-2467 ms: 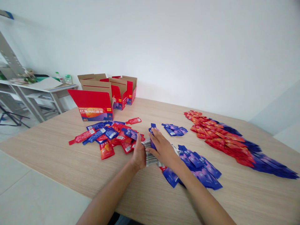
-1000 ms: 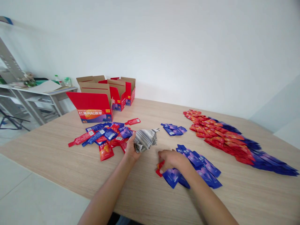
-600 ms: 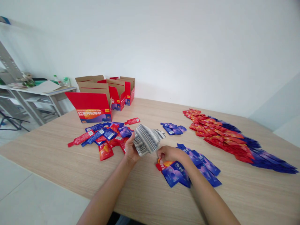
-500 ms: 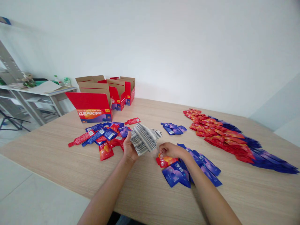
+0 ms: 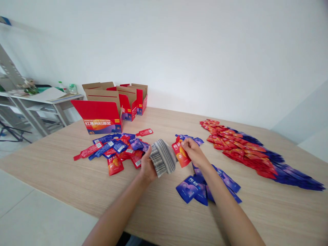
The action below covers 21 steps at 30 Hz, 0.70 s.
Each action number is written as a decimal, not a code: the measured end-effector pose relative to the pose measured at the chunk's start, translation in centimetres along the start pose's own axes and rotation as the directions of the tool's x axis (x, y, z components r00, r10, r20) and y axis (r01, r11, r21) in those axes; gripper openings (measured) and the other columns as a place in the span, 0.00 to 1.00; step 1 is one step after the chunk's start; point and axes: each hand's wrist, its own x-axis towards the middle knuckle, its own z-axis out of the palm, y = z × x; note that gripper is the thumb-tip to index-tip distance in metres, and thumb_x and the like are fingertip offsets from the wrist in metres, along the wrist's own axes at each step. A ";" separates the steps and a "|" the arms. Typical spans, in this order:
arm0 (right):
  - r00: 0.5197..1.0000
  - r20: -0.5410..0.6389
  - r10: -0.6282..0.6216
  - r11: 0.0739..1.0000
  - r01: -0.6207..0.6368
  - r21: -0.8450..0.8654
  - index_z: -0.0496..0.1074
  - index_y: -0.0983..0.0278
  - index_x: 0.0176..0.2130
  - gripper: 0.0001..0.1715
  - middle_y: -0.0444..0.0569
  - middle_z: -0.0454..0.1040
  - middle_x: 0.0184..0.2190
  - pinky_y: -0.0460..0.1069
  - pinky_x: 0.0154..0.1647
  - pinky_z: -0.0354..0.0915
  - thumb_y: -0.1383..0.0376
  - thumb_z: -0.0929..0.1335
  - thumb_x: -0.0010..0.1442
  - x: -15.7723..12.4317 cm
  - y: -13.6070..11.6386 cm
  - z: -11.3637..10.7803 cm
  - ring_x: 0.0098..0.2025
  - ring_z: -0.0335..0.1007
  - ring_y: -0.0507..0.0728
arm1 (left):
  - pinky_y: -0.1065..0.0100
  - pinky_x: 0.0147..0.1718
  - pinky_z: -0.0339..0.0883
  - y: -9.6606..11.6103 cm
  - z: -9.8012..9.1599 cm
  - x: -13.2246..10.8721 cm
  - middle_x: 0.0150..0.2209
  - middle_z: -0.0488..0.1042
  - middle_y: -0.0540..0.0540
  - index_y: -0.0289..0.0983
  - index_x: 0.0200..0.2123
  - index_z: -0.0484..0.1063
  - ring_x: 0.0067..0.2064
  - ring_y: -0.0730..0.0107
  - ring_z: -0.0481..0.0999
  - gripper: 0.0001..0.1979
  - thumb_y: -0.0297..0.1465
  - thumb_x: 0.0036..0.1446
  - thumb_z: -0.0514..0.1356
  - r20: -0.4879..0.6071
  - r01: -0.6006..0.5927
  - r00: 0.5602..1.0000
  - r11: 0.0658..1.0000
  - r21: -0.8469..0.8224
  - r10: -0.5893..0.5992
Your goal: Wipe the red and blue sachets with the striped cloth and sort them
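My left hand (image 5: 149,167) is closed around a folded grey-and-white striped cloth (image 5: 163,158), with the thumb along its left edge. Between the thumb and fingers of my right hand (image 5: 194,152) is a red pouch (image 5: 180,152) with an orange picture and white characters. The pouch is held up just right of the cloth; whether the two touch I cannot tell. Below my right forearm lie several blue-purple pouches (image 5: 188,188), partly hidden by the arm. A few more blue pouches (image 5: 199,140) lie behind my right hand. Left of my left hand is a mixed heap of red and blue pouches (image 5: 115,165).
Several open red cartons (image 5: 104,126) stand at the table's back left. Long overlapping rows of red and blue pouches (image 5: 246,155) stretch along the right side. A single red pouch (image 5: 145,132) lies beyond the heap. Behind the table (image 5: 143,218) rises a white wall.
My right hand has lifted the red pouch off the blue ones and brought it up and forward beside the cloth. My left hand has shifted slightly right and turned the cloth.
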 end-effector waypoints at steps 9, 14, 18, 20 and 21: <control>0.978 -0.183 -0.096 0.987 0.070 -0.144 0.65 0.61 0.48 0.17 0.49 0.71 0.36 0.53 0.45 0.68 0.53 0.61 0.68 -2.1 -2.1 5.2 0.40 0.69 0.59 | 0.47 0.55 0.67 -2.4 1.2 -0.7 0.47 0.81 0.35 0.33 0.55 0.73 0.52 0.45 0.79 0.36 0.57 0.64 0.48 0.084 0.125 0.988 0.992 0.024 -0.127; 0.925 0.137 -0.354 0.884 0.379 -0.273 0.70 0.60 0.54 0.19 0.57 0.69 0.57 0.60 0.65 0.60 0.54 0.62 0.70 -2.7 -3.1 4.6 0.62 0.63 0.63 | 0.49 0.54 0.68 -1.5 1.4 -0.8 0.47 0.80 0.35 0.33 0.54 0.74 0.52 0.45 0.79 0.36 0.57 0.63 0.48 0.090 0.113 0.990 0.993 -0.031 -0.110; 0.894 0.238 -0.379 0.840 0.441 -0.317 0.68 0.60 0.60 0.22 0.57 0.64 0.64 0.61 0.69 0.55 0.58 0.60 0.72 -3.1 -3.3 5.0 0.67 0.59 0.61 | 0.49 0.53 0.69 -0.4 1.5 -0.8 0.47 0.80 0.35 0.33 0.53 0.74 0.51 0.46 0.79 0.40 0.61 0.62 0.44 0.110 0.049 0.993 0.996 -0.072 -0.041; 0.907 0.196 -0.372 0.847 0.419 -0.329 0.67 0.60 0.61 0.22 0.56 0.65 0.64 0.62 0.70 0.55 0.59 0.61 0.72 -3.2 -3.2 5.4 0.67 0.60 0.61 | 0.49 0.53 0.69 0.1 1.5 -0.8 0.47 0.80 0.34 0.33 0.54 0.74 0.51 0.46 0.79 0.42 0.62 0.61 0.43 0.115 0.018 0.993 0.997 -0.076 -0.009; 0.915 0.175 -0.365 0.852 0.404 -0.334 0.68 0.60 0.61 0.22 0.56 0.66 0.64 0.62 0.70 0.55 0.59 0.61 0.71 -3.2 -3.1 5.6 0.67 0.60 0.61 | 0.49 0.52 0.69 0.3 1.4 -0.7 0.47 0.80 0.34 0.32 0.54 0.74 0.51 0.46 0.78 0.44 0.63 0.60 0.42 0.111 0.005 0.994 0.997 -0.079 0.004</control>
